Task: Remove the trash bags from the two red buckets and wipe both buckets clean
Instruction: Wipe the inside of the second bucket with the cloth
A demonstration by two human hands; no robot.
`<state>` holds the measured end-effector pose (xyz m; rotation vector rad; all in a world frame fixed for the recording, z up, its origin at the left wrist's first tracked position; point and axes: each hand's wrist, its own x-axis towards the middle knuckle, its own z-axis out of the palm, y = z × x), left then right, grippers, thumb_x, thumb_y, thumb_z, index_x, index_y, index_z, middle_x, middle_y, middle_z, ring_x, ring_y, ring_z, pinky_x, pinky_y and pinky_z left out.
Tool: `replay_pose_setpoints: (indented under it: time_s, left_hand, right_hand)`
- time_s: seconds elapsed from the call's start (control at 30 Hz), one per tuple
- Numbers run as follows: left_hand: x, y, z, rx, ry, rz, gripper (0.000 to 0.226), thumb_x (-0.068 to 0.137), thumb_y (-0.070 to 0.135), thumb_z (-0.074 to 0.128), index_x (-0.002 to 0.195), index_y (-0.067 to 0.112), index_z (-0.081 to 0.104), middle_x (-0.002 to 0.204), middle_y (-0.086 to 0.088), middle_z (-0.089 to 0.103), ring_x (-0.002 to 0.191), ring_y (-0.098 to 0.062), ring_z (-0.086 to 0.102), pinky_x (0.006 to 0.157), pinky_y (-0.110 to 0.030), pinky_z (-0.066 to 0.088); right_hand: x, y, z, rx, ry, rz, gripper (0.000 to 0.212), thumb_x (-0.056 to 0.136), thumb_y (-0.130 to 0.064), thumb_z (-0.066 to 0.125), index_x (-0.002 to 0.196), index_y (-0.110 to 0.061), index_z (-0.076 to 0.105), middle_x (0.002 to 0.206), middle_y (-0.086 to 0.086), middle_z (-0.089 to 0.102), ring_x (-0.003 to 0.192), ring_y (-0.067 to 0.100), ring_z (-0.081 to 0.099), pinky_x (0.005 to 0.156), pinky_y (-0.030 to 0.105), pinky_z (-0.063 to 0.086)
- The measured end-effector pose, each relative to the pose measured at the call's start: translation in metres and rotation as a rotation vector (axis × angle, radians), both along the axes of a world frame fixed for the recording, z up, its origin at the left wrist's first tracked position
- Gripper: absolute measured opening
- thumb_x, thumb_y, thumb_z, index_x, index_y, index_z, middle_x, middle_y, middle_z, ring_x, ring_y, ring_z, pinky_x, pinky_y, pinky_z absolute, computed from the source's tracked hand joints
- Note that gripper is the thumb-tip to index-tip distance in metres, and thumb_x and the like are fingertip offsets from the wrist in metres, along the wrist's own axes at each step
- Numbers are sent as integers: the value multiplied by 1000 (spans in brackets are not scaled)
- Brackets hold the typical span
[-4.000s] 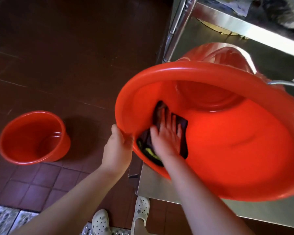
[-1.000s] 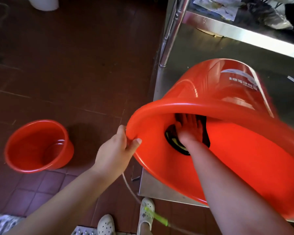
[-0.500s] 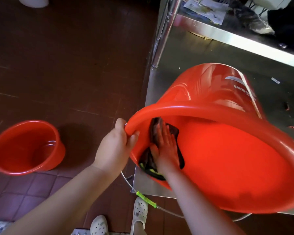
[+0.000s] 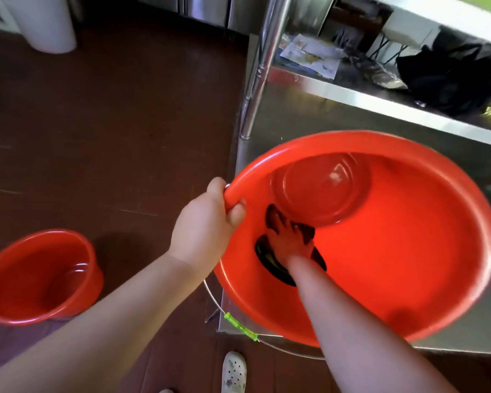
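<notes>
A large red bucket (image 4: 394,265) rests tilted on a low steel shelf, its mouth turned toward me. My left hand (image 4: 204,225) grips its rim at the left. Inside, my right hand (image 4: 289,242) presses a dark cloth (image 4: 267,259) flat against the left inner wall, fingers spread, just below the round bottom. A second, smaller red bucket (image 4: 40,276) stands upright on the floor at the lower left, with no bag in it. A black bag (image 4: 454,80) lies on the upper shelf at the right.
The steel shelf (image 4: 304,109) has an upright post (image 4: 261,66) just left of the bucket. The bucket's wire handle with a green grip (image 4: 240,326) hangs below it. Papers (image 4: 309,52) lie on the upper shelf. A white bin (image 4: 46,21) stands far left on the brown tiled floor.
The big bucket has tipped more upright, so its bottom shows now. My right hand and the cloth have slid deeper along the left wall. My left hand stays on the rim.
</notes>
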<state>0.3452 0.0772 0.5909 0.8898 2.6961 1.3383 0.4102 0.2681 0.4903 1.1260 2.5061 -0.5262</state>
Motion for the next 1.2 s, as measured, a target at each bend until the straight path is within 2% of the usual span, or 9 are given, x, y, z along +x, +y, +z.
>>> replay_pose_setpoints:
  time_s: [0.23,0.33,0.43,0.6,0.7,0.8,0.97,1.03,1.2]
  left_hand:
    - [-8,0,20,-30,-104,21,18,91,38,49,92,23,40,70,2,57,76,-33,62,63,-35,45]
    - [-14,0,32,-48,-134,-8,17,91,37,48,93,20,43,71,0,60,73,-30,63,64,-37,49]
    - [-21,3,47,-54,-138,-18,18,91,38,48,96,20,45,70,0,60,68,-26,62,64,-39,52]
    - [-41,21,69,-38,-81,37,18,88,39,49,88,22,45,71,3,58,69,-23,60,62,-39,50]
    - [-44,36,76,-4,-142,59,21,83,41,57,90,25,45,74,7,58,70,-18,60,62,-36,50]
    - [-49,48,80,-52,-143,88,32,77,44,66,93,27,44,74,11,55,73,-17,59,62,-32,45]
    - [-50,60,83,-117,-93,62,21,76,26,61,92,29,49,71,6,60,69,-14,61,58,-29,48]
    - [-50,65,85,-98,-99,67,20,74,20,59,89,28,50,68,5,60,66,-11,59,56,-25,46]
    - [-54,80,98,-147,-74,44,18,75,18,58,90,27,53,71,3,62,68,-12,60,61,-35,50]
  right_hand:
    - [16,-82,38,-161,599,192,67,96,-22,43,150,-38,7,158,-14,11,142,18,22,114,40,21]
    - [31,-72,44,-16,490,339,68,96,-22,45,150,-39,7,152,-5,29,126,25,37,103,32,28]
    - [38,-37,52,118,142,428,67,94,-28,48,148,-46,12,135,3,46,116,28,46,93,36,42]
    - [13,36,81,300,88,117,46,92,-18,45,134,-37,46,124,7,59,113,27,58,88,34,46]
    - [-9,76,92,397,299,22,59,89,-10,45,140,-39,40,124,10,56,112,30,56,89,34,44]
    - [-34,110,90,454,445,-53,60,89,-6,48,144,-27,37,132,17,48,119,35,45,99,35,35]
    - [-76,123,61,531,300,-23,60,93,-18,45,149,-24,24,149,20,25,130,37,32,104,40,29]
    - [-90,117,51,546,266,67,60,93,-19,42,150,-25,21,149,20,24,126,38,33,102,43,29]
    - [-105,106,35,518,192,406,63,90,-28,47,148,-29,24,154,19,17,132,40,23,104,53,25]
